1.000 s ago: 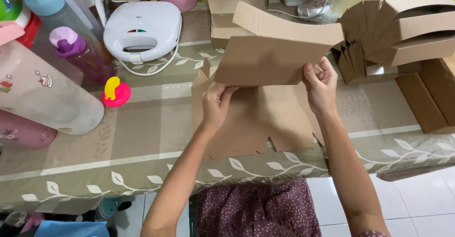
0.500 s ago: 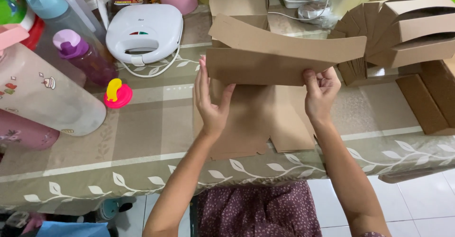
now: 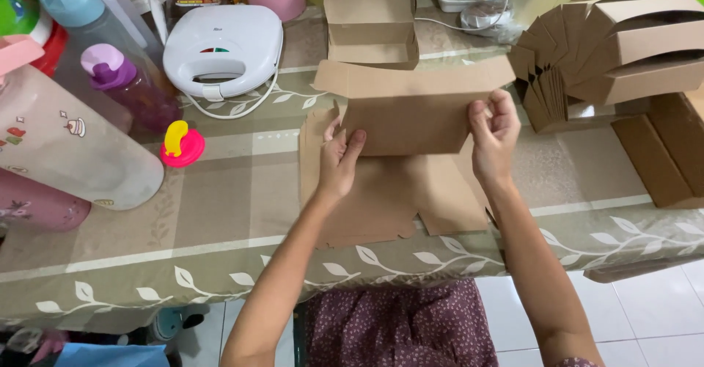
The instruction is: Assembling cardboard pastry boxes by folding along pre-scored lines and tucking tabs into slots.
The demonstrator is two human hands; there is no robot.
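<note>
One half-folded cardboard box blank (image 3: pixel 411 114) held above the desk (image 3: pixel 220 213), left hand (image 3: pixel 339 163) pinching its left edge, right hand (image 3: pixel 493 136) gripping its right edge, flat blanks (image 3: pixel 396 198) underneath, one open folded box (image 3: pixel 370 19) behind, stacked folded boxes (image 3: pixel 623 52) at right, one white sandwich maker (image 3: pixel 222 44), one purple-capped bottle (image 3: pixel 128 88), one frosted jug (image 3: pixel 66 151) at left

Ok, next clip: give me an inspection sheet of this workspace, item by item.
Surface: table under a beige leaf-patterned tablecloth.
Job's things: brown cardboard box blank, half folded; flat brown cardboard blanks beneath.
Clutter: white sandwich maker, purple-capped bottle, pink and yellow toy, finished brown boxes.
Grippers: left hand and right hand both grip the blank's lower corners.
Cables: white cord looped by the sandwich maker.
Surroundings: white tiled floor.
</note>
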